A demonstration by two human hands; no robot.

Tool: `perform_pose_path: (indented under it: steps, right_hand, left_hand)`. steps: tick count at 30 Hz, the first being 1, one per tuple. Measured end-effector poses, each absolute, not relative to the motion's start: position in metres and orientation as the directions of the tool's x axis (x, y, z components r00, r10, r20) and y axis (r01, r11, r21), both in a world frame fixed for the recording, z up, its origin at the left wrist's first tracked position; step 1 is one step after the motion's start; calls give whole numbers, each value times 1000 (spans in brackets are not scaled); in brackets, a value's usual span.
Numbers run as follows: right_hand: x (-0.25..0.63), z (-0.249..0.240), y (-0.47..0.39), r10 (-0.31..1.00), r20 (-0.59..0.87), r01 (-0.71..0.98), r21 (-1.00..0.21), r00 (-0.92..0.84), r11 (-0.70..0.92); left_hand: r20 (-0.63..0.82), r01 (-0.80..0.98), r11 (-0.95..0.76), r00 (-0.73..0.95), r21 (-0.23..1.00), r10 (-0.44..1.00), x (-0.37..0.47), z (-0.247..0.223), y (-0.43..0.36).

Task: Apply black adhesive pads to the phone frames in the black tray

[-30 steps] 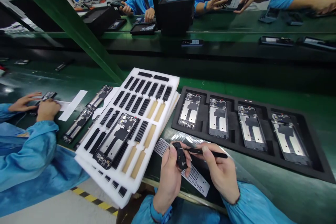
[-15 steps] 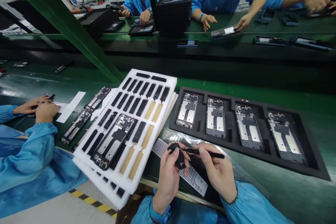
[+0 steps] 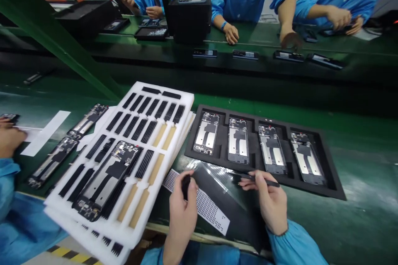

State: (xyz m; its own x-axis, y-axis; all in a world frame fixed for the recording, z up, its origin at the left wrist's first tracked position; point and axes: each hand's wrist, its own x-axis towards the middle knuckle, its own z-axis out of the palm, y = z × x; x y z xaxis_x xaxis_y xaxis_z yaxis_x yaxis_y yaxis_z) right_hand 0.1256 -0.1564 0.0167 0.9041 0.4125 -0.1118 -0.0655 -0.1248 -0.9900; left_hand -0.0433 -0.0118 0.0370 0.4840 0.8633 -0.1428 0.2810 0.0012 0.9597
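Note:
My left hand point(image 3: 183, 203) is closed round a small black part point(image 3: 185, 186), above the white perforated sheet point(image 3: 209, 211). To the right, my right hand point(image 3: 269, 198) holds black tweezers point(image 3: 263, 179) that point left over a dark translucent sheet point(image 3: 224, 190). Behind my right hand lies a black foam tray point(image 3: 334, 188) with several phone frames, one of them at its left end point(image 3: 207, 132). Left of my hands is a white foam tray point(image 3: 186, 99) of thin black parts, with a phone frame point(image 3: 107, 178) lying on top.
More phone frames point(image 3: 54, 159) and a white strip point(image 3: 46, 132) lie on the left. A co-worker's hand point(image 3: 10, 138) is at the far left. A green post point(image 3: 62, 45) slants across the left. Across the bench, people in blue handle phones near a black box point(image 3: 189, 20).
My hands have moved apart, and the tweezers are off the black part. My left hand has turned and closed round it. The view has shifted right.

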Motion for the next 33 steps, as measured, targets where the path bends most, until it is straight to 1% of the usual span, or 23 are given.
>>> perform_pose_path:
  steps: [1, 2, 3, 4, 5, 6, 7, 9, 11, 15, 19, 23, 25, 27, 28, 29, 30, 31, 32, 33]
  right_hand:
    - [128, 10, -161, 405, -117, -64, -988, 907, -143]
    - [129, 5, -164, 403, -118, -58, -986, 908, -157]
    - [129, -1, -166, 407, -117, -50, -984, 906, -171]
    - [128, -5, -168, 415, -112, -39, -983, 903, -181]
    - [127, -9, -169, 425, -105, -25, -982, 899, -189]
    - [126, -12, -169, 436, -96, -12, -981, 895, -193]
    - [124, -13, -169, 448, -87, 1, -981, 890, -193]
    - [124, -14, -169, 474, -70, 21, -983, 878, -183]
    - [124, -12, -168, 493, -53, 38, -984, 869, -174]
    - [126, -7, -165, 501, -29, 64, -984, 865, -167]
    - [126, -5, -164, 500, -20, 77, -982, 866, -173]
    - [126, -5, -166, 507, -49, 53, -982, 860, -184]
    - [126, -4, -165, 510, -57, 43, -982, 859, -183]
    - [126, -4, -164, 513, -57, 44, -982, 856, -183]
    - [126, -4, -164, 515, -55, 46, -982, 855, -182]
    - [126, -5, -163, 515, -54, 47, -982, 856, -181]
    - [127, -5, -163, 511, -55, 43, -983, 858, -178]
    - [127, -4, -164, 506, -59, 32, -985, 861, -170]
    - [127, -3, -165, 500, -68, 14, -987, 863, -158]
    - [126, -2, -167, 496, -79, -12, -990, 865, -138]
  left_hand:
    - [-54, 360, -210, 601, 909, 798, -44, 35, -13]
    - [20, 394, -425, 715, 815, 699, -44, 34, -15]
    - [65, 388, -613, 809, 688, 585, -42, 33, -17]
    - [79, 365, -753, 873, 548, 481, -39, 33, -20]
    - [64, 341, -845, 914, 412, 400, -35, 34, -23]
    - [36, 318, -901, 938, 296, 343, -30, 34, -25]
    - [5, 293, -934, 954, 205, 301, -26, 34, -27]
    - [-49, 250, -964, 968, 91, 247, -18, 33, -31]
    - [-80, 231, -972, 970, 36, 228, -14, 31, -33]
    - [-82, 225, -974, 971, -2, 224, -11, 27, -35]
    - [-87, 230, -973, 969, -13, 230, -10, 27, -36]
    - [-123, 218, -976, 968, -8, 217, -8, 26, -37]
    - [-125, 215, -977, 969, 4, 212, -7, 26, -37]
    - [-104, 226, -973, 970, 42, 221, -8, 24, -37]
    - [-87, 240, -967, 969, 91, 232, -8, 24, -37]
    - [-60, 263, -949, 965, 175, 256, -9, 23, -37]
    - [-23, 299, -906, 952, 301, 306, -9, 23, -37]
    - [6, 344, -817, 920, 462, 391, -10, 24, -36]
    - [1, 384, -667, 866, 639, 500, -10, 26, -36]
    - [-55, 396, -451, 797, 800, 602, -11, 29, -35]
